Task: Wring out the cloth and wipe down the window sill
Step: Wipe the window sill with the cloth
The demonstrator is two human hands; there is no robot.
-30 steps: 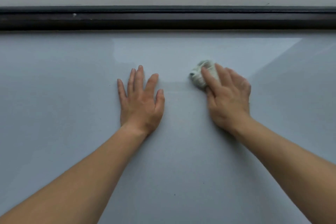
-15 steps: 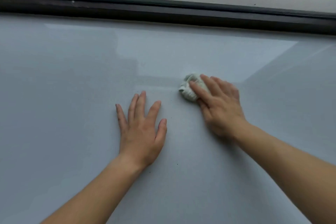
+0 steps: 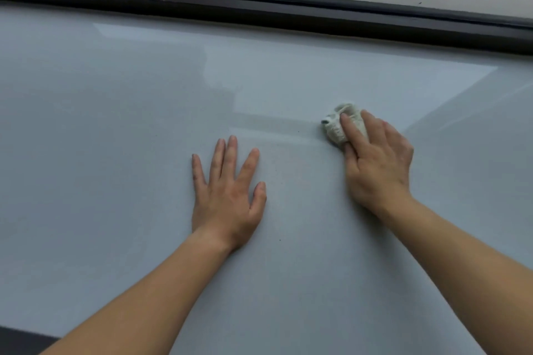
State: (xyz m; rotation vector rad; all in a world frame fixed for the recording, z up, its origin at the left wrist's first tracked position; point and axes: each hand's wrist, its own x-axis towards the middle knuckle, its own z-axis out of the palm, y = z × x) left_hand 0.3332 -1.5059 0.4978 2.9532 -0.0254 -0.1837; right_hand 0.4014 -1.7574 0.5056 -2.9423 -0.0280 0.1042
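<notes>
Cloth, bunched for pressure, sits under my right hand fingers; left hand, beside it, braces flat on the sill.

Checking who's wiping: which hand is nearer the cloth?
Right. The right hand presses its fingers on the cloth; the left hand lies flat on the sill, apart from the cloth, to its left.

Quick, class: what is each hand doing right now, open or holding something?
Left hand: open, flat on the window sill.
Right hand: open, straight fingers pressing the cloth down.
</notes>
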